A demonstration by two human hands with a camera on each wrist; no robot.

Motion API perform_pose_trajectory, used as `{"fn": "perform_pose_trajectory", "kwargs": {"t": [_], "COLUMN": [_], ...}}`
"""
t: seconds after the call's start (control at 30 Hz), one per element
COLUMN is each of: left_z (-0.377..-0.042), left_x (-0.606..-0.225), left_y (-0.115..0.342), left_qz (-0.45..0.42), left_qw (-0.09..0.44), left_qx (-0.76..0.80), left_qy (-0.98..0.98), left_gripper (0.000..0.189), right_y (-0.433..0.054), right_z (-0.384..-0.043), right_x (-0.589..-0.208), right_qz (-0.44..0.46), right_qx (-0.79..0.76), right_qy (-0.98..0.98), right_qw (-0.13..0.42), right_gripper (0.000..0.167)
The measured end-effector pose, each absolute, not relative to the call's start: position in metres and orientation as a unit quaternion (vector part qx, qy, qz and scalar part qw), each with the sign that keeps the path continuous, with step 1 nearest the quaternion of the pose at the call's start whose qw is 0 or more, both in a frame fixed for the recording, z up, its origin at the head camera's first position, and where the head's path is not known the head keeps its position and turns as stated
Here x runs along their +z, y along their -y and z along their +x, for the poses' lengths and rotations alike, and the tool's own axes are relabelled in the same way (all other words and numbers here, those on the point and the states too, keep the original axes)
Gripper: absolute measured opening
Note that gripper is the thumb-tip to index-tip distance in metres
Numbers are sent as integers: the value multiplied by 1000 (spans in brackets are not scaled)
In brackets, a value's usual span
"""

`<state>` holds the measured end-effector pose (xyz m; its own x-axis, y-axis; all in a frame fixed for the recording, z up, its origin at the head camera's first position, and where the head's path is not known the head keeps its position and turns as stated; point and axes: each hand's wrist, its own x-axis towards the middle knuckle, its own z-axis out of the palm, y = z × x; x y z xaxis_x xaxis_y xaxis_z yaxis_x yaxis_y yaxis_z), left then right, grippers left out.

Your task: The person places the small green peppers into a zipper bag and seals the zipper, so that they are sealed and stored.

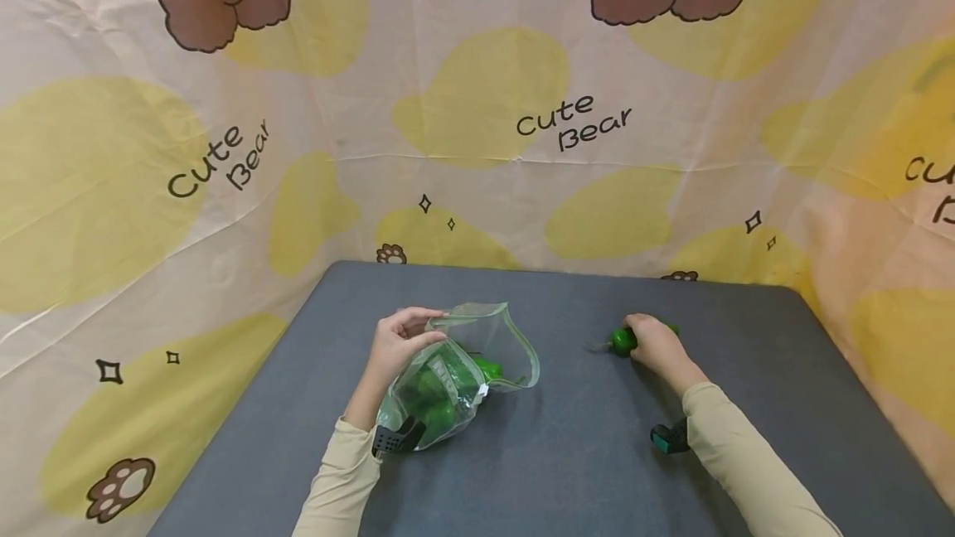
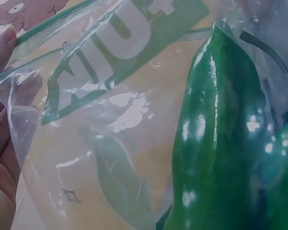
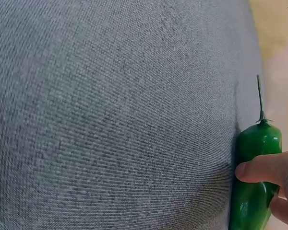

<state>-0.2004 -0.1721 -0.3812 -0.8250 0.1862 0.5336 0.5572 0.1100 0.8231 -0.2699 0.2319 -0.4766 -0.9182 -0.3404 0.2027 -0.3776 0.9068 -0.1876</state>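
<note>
My left hand (image 1: 397,348) pinches the rim of a clear zip bag (image 1: 511,355) with green print, between thumb and fingers. The bag's mouth gapes toward the right. Inside lie green peppers (image 2: 218,129), shiny and long, with a curved stem showing in the left wrist view; how many is hard to tell through the film. Farther right, my right hand (image 1: 658,346) grips another green pepper (image 1: 621,342) low at the table surface. Its thin stem points left in the head view. In the right wrist view a thumb (image 3: 259,168) presses across this pepper's side, and the fingers are partly out of frame.
A grey cloth-covered table (image 1: 567,454) lies under both hands. Behind it and at its sides hangs a printed curtain (image 1: 477,106) with bears and lettering. A black strap (image 1: 399,436) is on the left wrist, and a dark device (image 1: 670,437) on the right.
</note>
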Motion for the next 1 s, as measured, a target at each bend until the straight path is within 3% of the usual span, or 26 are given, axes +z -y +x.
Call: {"fn": "perform_pose_trajectory", "kwargs": {"t": [0.2,0.47,1.0], "left_z": [-199,-199,-199], "left_x": [-379,-381,-381], "left_y": [175,174,175], "left_qz": [-250,-253,-239], "left_qw": [151,148,138], "left_qx": [-613,-615,-625], "left_qy": [734,732,730], "left_gripper": [25,25,26], "right_y": [-231,-228,-234], "right_z": [-266,-260,-253], "right_x": [-476,-460,-452], "right_qz": [162,126,94], "right_qx": [67,196,295], "right_qy": [979,964,941], "right_qw": [100,127,140], "right_gripper": [40,39,37]}}
